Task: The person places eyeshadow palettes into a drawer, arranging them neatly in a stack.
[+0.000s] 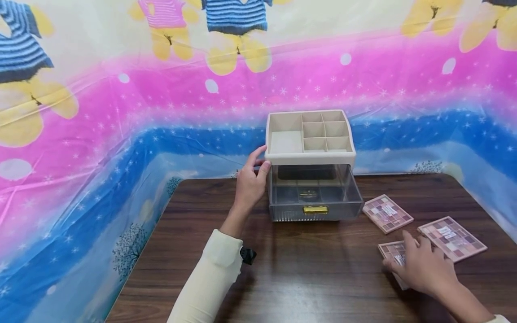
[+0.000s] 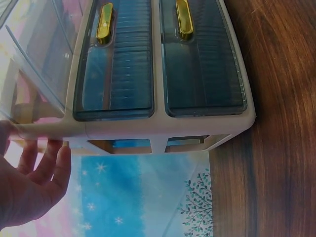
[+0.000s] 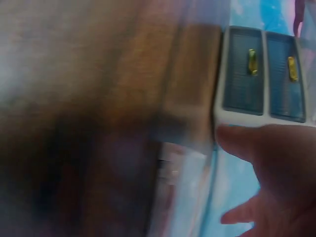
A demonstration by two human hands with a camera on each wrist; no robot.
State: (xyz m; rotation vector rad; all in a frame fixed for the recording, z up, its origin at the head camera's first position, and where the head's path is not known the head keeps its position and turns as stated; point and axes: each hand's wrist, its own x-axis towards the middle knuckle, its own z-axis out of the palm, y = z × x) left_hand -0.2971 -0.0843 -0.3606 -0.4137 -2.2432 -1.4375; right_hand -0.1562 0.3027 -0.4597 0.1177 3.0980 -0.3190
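A beige organizer with an open divided top stands at the back of the wooden table. Its clear drawer with a gold handle is pulled out toward me. My left hand grips the organizer's left side, thumb at the front. In the left wrist view the organizer shows two smoky drawer fronts, with my left hand at its edge. My right hand lies on an eyeshadow palette at the lower right. The right wrist view is blurred; my right hand shows spread fingers.
Two more eyeshadow palettes lie right of the drawer, one near it and one farther right. A colourful plastic sheet hangs behind and to the left of the table. The table's left edge runs diagonally past my left sleeve.
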